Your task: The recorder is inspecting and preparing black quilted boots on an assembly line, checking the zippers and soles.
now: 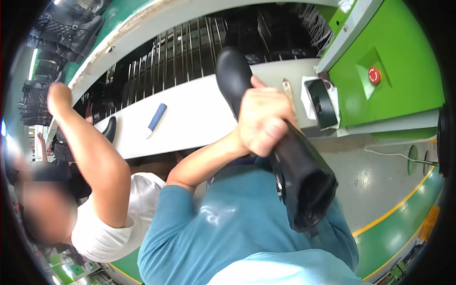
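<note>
Behind gripping hand (262, 121), black boot (280, 147) partly hidden.

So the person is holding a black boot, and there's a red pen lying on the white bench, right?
Nearly. The hand does grip a black boot, but the pen-like tool lying on the white bench is blue, not red. The head view shows it.

A blue-handled tool (156, 118) lies on the white tabletop (199, 118). A red button (374, 75) sits on the green machine housing (403, 57). Beside, a co-worker's raised arm (90, 152).
</note>
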Demonstrator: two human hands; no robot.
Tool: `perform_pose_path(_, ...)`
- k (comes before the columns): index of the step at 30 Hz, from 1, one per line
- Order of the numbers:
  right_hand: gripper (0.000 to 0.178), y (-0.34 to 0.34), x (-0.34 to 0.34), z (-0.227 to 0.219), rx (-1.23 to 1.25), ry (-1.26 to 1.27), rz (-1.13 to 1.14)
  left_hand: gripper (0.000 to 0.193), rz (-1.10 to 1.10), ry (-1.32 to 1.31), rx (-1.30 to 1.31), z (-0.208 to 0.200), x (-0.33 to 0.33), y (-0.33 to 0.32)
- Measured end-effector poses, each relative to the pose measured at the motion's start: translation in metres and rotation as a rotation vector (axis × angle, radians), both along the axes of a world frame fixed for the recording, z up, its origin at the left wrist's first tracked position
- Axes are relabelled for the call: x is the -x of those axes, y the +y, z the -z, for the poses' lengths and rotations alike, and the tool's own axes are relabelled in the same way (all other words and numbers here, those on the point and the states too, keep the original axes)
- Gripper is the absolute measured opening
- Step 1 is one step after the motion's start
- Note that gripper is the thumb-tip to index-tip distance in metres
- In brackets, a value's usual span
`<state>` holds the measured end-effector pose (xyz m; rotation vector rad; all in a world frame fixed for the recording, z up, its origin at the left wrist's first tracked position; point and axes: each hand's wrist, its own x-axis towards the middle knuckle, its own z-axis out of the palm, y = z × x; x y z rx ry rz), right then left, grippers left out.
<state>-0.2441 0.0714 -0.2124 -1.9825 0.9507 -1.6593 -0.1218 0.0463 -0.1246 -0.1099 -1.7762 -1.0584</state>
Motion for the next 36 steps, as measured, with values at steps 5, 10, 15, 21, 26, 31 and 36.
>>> perform_pose_path(5,0.047,0.008,-0.016,-0.012,-0.572,-1.041,-0.131,0.030,-0.138,-0.100,0.435,-0.092,0.048,-0.051)
perform_pose_path(10,0.060,0.020,-0.011,-0.011,-0.771,-0.986,-0.058,0.042,-0.631,-0.389,0.606,-0.181,0.120,-0.178)
perform_pose_path(15,0.067,0.021,-0.004,-0.001,-0.706,-0.761,-0.055,0.042,-0.895,-0.744,0.816,-0.191,0.156,-0.261)
perform_pose_path(21,0.072,0.018,-0.005,0.004,-0.655,-0.717,-0.088,0.028,-0.872,-0.794,1.074,-0.167,0.165,-0.300)
perform_pose_path(26,0.076,0.025,0.002,0.009,-0.662,-0.764,-0.118,0.033,-0.833,-0.367,0.344,-0.198,0.094,-0.280)
perform_pose_path(31,0.065,0.029,0.005,0.013,-0.675,-0.797,-0.069,0.029,-1.003,0.287,0.367,-0.209,-0.047,-0.255)
perform_pose_path(36,0.065,0.028,-0.003,0.009,-0.661,-0.836,-0.046,0.041,-0.845,0.548,0.008,-0.159,-0.121,-0.156)
